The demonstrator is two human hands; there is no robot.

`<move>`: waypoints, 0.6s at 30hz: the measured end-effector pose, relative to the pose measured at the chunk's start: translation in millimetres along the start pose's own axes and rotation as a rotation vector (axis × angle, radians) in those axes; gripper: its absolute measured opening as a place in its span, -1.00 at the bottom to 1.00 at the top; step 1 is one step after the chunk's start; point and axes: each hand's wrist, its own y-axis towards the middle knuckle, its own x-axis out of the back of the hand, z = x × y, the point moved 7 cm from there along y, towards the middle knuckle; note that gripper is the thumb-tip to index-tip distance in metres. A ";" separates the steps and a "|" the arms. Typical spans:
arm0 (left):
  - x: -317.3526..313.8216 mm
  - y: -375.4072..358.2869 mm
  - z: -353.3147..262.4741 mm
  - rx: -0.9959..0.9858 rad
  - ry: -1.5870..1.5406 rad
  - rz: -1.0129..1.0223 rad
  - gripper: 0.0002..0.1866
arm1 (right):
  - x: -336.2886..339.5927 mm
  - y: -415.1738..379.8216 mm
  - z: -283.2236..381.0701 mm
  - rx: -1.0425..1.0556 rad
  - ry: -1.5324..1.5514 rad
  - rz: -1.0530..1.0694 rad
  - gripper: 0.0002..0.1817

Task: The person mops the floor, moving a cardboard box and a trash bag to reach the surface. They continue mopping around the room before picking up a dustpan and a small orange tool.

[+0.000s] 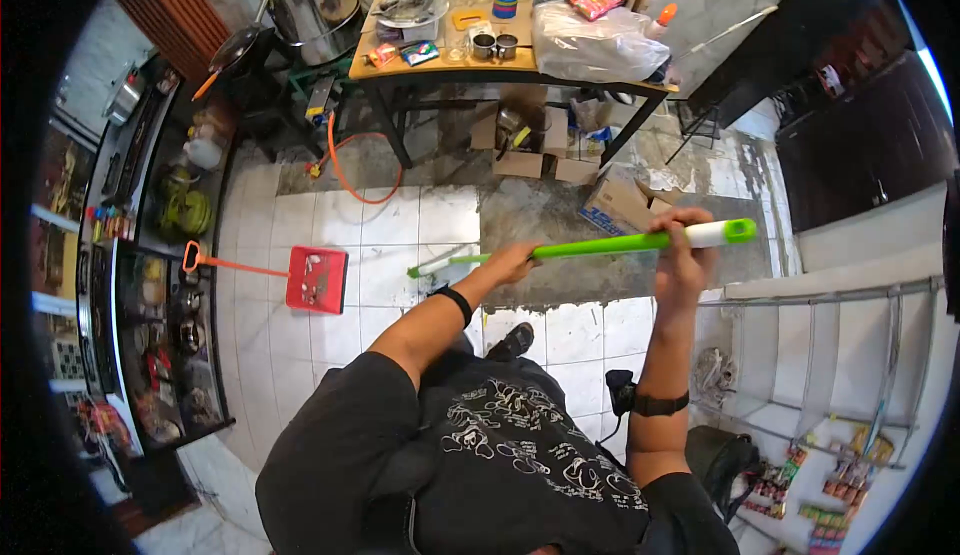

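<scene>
A green pole with a white section near its upper end (605, 245) slants across the middle of the view. My right hand (687, 250) is wrapped round it close to that end. Farther down, my left hand (514, 262) is closed on the same pole. The pole's far end, a green and white head (430, 267), is low over the white floor tiles; whether it touches them I cannot tell. To the left, a red dustpan (318, 280) with an orange handle lies on the tiles, holding some small debris.
A wooden table (450, 72) loaded with bags and cups stands ahead, with open cardboard boxes (518, 163) beneath. An orange hose (345, 190) curls on the floor. Glass-fronted shelves (180, 285) are at left, a metal rack (810, 300) at right.
</scene>
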 end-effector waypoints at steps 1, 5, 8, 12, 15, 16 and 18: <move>2.4 15.8 -13.9 -0.048 -0.055 -0.064 -0.71 | 3.5 6.8 -24.2 -0.081 -0.002 0.113 -0.89; 24.5 67.0 -88.7 -0.167 -0.089 -0.090 -0.65 | 29.0 4.8 -152.5 -0.437 0.206 0.190 -0.87; 26.2 94.8 -97.1 -0.155 -0.068 0.038 -0.60 | 56.4 15.5 -190.7 -0.417 0.194 0.050 -0.83; 26.5 138.8 -2.3 -0.072 -0.174 -0.056 -0.56 | 89.0 41.3 -172.3 -0.177 0.039 -0.332 -0.80; 30.9 162.6 151.4 0.302 -0.294 -0.243 -0.74 | 118.3 59.8 -164.2 -0.123 0.071 -0.550 -0.91; 35.4 163.3 188.9 0.440 -0.317 -0.273 -0.78 | 126.2 67.3 -161.6 -0.100 0.076 -0.437 -0.93; 41.8 172.0 278.7 0.654 -0.337 -0.357 -0.82 | 120.2 64.8 -148.8 -0.011 -0.102 -0.518 -0.91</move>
